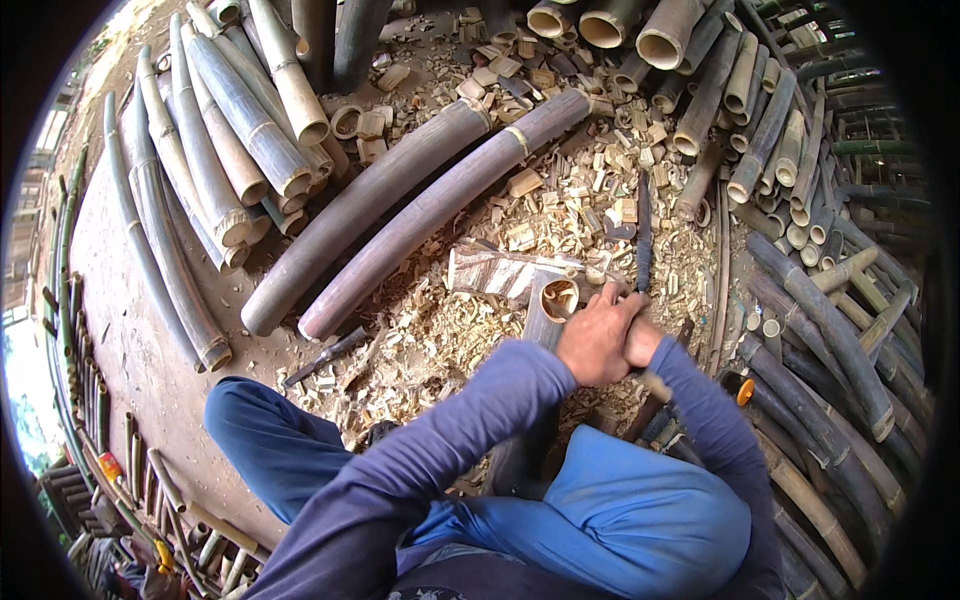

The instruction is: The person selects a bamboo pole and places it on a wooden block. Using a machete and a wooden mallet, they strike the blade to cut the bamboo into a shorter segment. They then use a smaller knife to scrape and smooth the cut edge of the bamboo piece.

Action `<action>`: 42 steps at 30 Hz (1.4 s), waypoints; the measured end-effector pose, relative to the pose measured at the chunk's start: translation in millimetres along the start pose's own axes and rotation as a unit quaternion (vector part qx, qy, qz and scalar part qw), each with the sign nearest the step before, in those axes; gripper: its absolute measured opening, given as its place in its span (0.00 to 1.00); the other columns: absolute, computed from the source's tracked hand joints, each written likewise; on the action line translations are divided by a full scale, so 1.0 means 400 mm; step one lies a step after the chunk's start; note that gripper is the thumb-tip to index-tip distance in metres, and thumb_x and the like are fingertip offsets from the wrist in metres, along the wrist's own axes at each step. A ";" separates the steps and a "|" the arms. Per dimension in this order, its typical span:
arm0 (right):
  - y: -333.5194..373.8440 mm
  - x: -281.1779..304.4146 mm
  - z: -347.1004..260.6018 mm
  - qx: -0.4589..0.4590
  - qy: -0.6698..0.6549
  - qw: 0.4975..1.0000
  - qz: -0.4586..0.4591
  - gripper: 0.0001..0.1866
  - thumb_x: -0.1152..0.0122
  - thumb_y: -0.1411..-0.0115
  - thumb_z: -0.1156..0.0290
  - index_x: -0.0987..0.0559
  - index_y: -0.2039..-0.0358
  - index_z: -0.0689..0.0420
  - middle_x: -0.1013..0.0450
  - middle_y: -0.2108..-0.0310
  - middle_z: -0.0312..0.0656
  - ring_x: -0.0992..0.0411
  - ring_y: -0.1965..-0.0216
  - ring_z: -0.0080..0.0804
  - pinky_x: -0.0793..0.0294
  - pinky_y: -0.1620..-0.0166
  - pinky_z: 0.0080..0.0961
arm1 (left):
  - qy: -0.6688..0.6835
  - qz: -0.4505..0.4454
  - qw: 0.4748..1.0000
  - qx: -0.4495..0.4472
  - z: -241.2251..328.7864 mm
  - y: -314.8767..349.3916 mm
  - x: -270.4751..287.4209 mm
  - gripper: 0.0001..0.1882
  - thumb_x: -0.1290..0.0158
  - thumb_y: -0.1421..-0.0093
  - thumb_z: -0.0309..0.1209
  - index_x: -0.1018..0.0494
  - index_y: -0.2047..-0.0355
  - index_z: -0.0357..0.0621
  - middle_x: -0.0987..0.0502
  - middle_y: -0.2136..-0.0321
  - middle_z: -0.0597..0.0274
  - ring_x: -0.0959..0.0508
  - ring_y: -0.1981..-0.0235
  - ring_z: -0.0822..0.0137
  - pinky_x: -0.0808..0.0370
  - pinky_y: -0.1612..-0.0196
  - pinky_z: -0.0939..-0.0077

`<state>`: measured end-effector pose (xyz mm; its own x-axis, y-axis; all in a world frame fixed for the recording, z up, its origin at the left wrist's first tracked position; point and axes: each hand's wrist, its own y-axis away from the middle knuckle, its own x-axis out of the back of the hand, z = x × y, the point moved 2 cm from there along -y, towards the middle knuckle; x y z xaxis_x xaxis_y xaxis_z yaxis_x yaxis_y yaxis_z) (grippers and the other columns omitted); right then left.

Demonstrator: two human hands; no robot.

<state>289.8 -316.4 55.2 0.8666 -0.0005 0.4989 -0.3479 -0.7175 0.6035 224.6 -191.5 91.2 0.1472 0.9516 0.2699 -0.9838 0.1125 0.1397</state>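
Note:
My left hand (pixel 592 345) and my right hand (pixel 640 338) are closed together, one against the other, just right of a dark bamboo tube (pixel 540 325). This tube leans up from between my legs, and curled shavings (pixel 560 298) sit in its open end. What my fingers grip is hidden. A pale rounded stub (pixel 656 388), perhaps a handle end, shows beside my right wrist. Beyond the tube lies a rough wooden block (pixel 495 273) with brown streaks. A long dark tool (pixel 643 230) rests on the chips just beyond my hands.
Two thick bamboo lengths (pixel 450 215) lie across the wood chips (pixel 400 385). Another dark-handled tool (pixel 328 355) is near my left knee. Bamboo poles (pixel 230 120) are stacked at the far left, with more piles (pixel 760 140) along the right. An orange round object (pixel 745 391) sits by my right arm.

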 end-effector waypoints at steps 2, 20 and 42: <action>-0.002 0.076 -0.030 0.032 0.214 0.971 -0.103 0.29 0.37 0.44 0.57 0.26 0.46 0.62 0.26 0.48 0.59 0.27 0.47 0.51 0.28 0.41 0.41 | 0.078 0.180 0.981 0.002 0.032 0.026 -0.044 0.43 0.36 0.57 0.23 0.35 0.37 0.46 0.35 0.43 0.40 0.29 0.43 0.36 0.28 0.39 0.52; 0.081 -0.240 -0.218 -0.024 -0.858 0.508 0.075 0.16 0.51 0.25 0.51 0.28 0.55 0.50 0.28 0.55 0.35 0.28 0.52 0.29 0.29 0.42 0.34 | -0.082 -0.019 0.988 0.126 0.043 0.361 0.138 0.55 0.38 0.52 0.28 0.57 0.28 0.39 0.44 0.37 0.24 0.33 0.39 0.31 0.31 0.37 0.47; -0.082 -0.196 -0.185 -0.217 -0.797 0.562 -0.053 0.14 0.46 0.32 0.61 0.23 0.60 0.61 0.20 0.67 0.49 0.19 0.67 0.41 0.17 0.60 0.36 | -0.188 -0.331 0.866 0.324 -0.172 0.167 0.385 0.27 0.27 0.57 0.45 0.18 0.62 0.37 0.16 0.69 0.49 0.15 0.68 0.54 0.18 0.63 0.62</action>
<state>206.8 -241.1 42.2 -0.0099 -0.8444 -0.5356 -0.0196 -0.5354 0.8444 174.4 -17.7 76.8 0.7996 0.5660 0.2007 -0.4248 0.2968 0.8552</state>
